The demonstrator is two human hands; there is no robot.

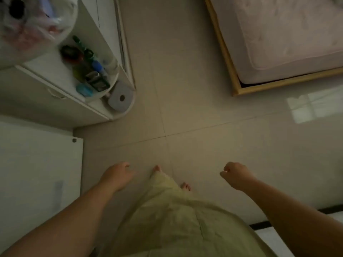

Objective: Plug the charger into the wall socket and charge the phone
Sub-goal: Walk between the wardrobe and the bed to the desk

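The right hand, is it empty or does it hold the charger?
Empty, as far as visible: the right hand is loosely curled above the floor, with no charger, cable or phone in it.

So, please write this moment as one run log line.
phase: walking | left hand: empty, loosely curled | right hand: empty, loosely curled | charger, phone, socket: not in view | floor: tiled

A home bedroom: a mattress (289, 34) in a wooden frame on tiled floor (185, 108), beside white shelves (104, 106) of toiletries.
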